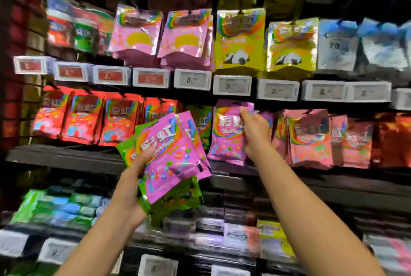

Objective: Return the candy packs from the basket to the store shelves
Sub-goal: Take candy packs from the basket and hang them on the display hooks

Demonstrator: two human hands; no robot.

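My left hand (135, 178) grips a fanned stack of candy packs (171, 153), pink ones on top and green ones underneath, held in front of the middle shelf. My right hand (255, 135) pinches the upper right side of a single pink candy pack (226, 135) and holds it upright against the hanging row on the middle shelf, just below the price tags. More pink packs (309, 138) hang right beside it. No basket is in view.
Red packs (89, 118) hang at the left of the same row. Above are pink bags (160, 37) and yellow panda bags (264, 42). A strip of price tags (231, 84) runs between the rows. Lower shelves (66, 206) hold green and blue items.
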